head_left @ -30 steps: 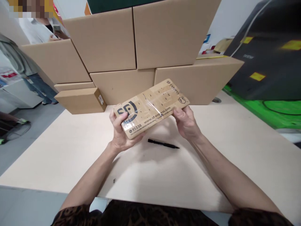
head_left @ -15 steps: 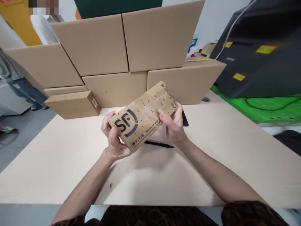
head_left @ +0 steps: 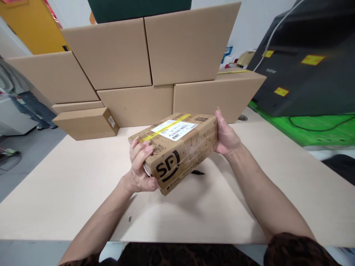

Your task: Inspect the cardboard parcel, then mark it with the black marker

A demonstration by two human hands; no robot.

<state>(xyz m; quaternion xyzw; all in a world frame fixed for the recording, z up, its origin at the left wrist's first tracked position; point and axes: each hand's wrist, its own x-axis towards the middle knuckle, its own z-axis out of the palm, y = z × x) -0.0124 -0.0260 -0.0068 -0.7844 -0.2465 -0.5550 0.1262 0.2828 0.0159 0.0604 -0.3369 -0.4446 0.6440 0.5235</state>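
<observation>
Between my hands, tilted above the table [head_left: 83, 199], is a brown cardboard box [head_left: 191, 151] with black SF lettering on its long side. Its top bears a white shipping label [head_left: 176, 129] and a strip of yellow tape [head_left: 166, 127]. My left hand [head_left: 140, 168] grips the near left end, fingers over the top and thumb at the lower corner. At the right end, my right hand [head_left: 227, 136] presses against the box, with part of its fingers hidden behind it. Beneath the box a black pen [head_left: 198, 172] lies on the table, mostly covered from sight.
Large cardboard boxes [head_left: 191, 44] form a stack along the table's back, topped by a dark green box [head_left: 138, 7]. A smaller carton [head_left: 83, 123] lies at the left. A big dark machine [head_left: 302, 74] stands right over a green base [head_left: 313, 129]. A person [head_left: 24, 96] stands far left.
The box has been tipped so its labelled top now shows, and it sits slightly lower and to the right. My right hand has shifted from its front face to its right end.
</observation>
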